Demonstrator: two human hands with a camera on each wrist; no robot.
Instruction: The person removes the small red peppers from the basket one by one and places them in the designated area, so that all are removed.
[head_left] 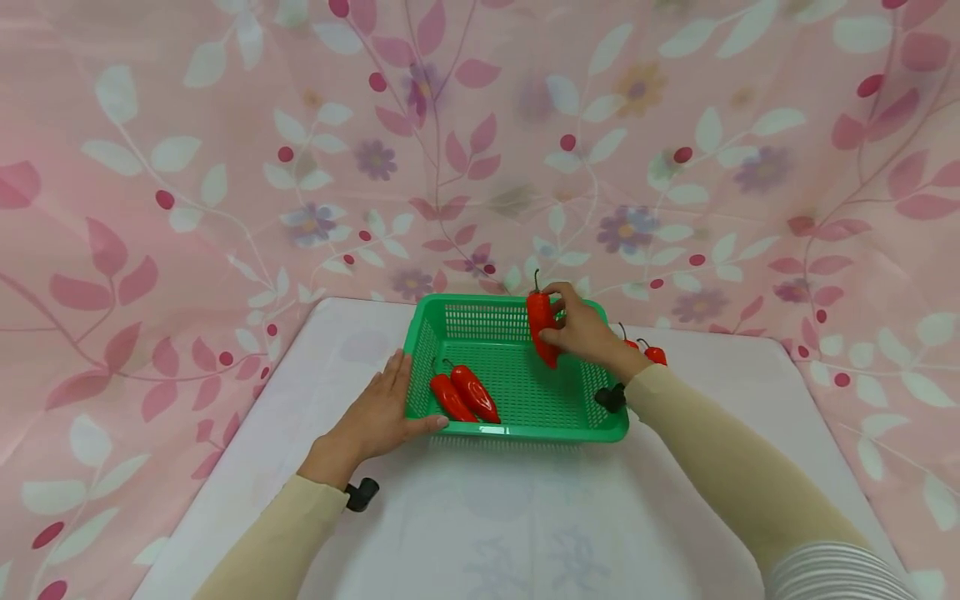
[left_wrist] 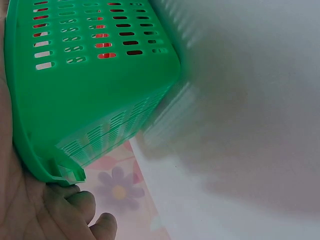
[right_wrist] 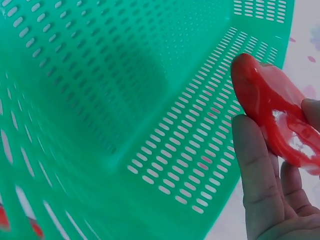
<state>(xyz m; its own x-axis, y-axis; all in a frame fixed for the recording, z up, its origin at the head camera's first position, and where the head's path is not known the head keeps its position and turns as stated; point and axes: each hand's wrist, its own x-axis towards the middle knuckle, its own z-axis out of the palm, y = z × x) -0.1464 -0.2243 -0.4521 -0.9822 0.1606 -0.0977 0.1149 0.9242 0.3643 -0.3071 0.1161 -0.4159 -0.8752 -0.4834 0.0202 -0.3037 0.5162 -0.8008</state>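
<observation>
A green plastic basket [head_left: 517,432] with slotted walls stands on the table. Over its back right part my right hand [head_left: 581,327] holds a long red chili pepper [head_left: 540,321] upright, stem at the top. The right wrist view shows the same pepper [right_wrist: 275,107] between thumb and fingers. Against the left front corner of the basket rests my left hand [head_left: 378,412], fingers straight along the side and thumb lying on the front rim. Two more red peppers [head_left: 474,393] lie side by side on the basket floor at the left.
Outside the basket, two red peppers [head_left: 655,355] lie at the right, partly hidden by my right forearm. A white-covered table [head_left: 480,517] carries everything. Behind it hangs a pink floral cloth [head_left: 480,150].
</observation>
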